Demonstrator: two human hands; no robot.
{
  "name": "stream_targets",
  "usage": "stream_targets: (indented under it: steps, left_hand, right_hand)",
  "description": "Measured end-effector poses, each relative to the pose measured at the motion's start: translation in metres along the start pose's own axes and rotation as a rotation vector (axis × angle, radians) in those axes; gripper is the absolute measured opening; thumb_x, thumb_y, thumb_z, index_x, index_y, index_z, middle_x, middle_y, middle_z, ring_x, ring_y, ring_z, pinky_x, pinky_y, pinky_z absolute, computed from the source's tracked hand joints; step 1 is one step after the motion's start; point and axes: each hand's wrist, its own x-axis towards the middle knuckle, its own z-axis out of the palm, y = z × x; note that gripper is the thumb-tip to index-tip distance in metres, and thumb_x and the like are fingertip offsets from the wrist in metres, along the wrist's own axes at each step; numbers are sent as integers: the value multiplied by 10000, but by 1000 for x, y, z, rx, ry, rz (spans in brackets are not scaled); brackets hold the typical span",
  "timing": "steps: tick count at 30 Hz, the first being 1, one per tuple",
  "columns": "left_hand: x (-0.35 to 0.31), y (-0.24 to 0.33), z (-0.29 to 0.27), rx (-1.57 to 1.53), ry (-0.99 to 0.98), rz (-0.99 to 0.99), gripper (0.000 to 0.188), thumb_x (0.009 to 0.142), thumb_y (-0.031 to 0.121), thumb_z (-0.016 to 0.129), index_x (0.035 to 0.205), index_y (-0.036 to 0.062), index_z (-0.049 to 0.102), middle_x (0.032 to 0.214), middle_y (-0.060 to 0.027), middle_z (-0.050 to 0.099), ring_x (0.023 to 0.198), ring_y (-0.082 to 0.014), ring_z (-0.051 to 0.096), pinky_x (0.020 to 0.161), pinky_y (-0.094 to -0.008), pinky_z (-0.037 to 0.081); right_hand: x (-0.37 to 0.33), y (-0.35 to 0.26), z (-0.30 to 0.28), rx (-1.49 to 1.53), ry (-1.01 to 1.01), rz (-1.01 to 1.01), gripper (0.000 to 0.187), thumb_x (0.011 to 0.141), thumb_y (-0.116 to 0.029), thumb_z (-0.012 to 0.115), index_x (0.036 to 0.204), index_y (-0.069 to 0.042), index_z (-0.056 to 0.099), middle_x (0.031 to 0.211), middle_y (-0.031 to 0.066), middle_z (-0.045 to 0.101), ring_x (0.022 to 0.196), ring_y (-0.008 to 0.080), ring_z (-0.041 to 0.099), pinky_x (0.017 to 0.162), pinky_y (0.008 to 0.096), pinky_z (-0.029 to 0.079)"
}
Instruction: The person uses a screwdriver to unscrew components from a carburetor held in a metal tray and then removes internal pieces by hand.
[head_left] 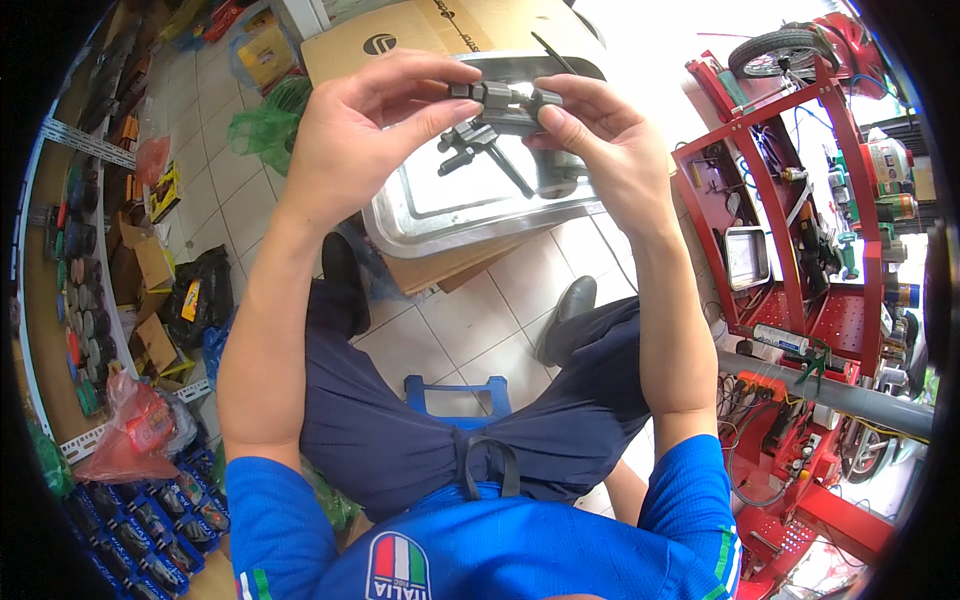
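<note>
My left hand (365,130) and my right hand (600,140) are raised in front of me, both gripping one small dark grey metal part (495,115) with levers and a thin black rod hanging from it. Left thumb and fingers pinch its left end; right fingertips pinch its right end. Below the hands a shiny metal tray (440,225) lies on flattened cardboard (420,30) on the tiled floor. I sit on a low blue stool (455,395), knees apart.
A red tool trolley (800,230) with tools and a small metal pan stands at the right. Shelves with boxes and spare parts line the left wall (90,250). Green plastic bags (265,125) and a red bag (135,430) lie on the floor.
</note>
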Motion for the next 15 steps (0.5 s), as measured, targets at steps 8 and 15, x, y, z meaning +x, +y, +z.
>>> stream_targets:
  steps: [8, 15]
  left_hand:
    - [3, -7, 3, -51, 49, -38, 257, 970, 105, 717, 1206, 3, 704, 1045, -48, 715, 935, -115, 667, 897, -262, 535]
    - [6, -14, 7, -91, 44, -81, 309, 1005, 179, 676, 1280, 40, 655, 929, -3, 673, 847, -84, 620, 777, -233, 515]
  right_hand:
    - [0, 2, 4, -51, 52, -73, 333, 934, -75, 755, 1229, 50, 663, 1060, 118, 729, 964, 152, 705, 884, 275, 603]
    - [-2, 4, 4, -110, 65, -95, 339, 924, -73, 766, 1226, 48, 668, 1065, 108, 729, 1002, 142, 693, 915, 263, 582]
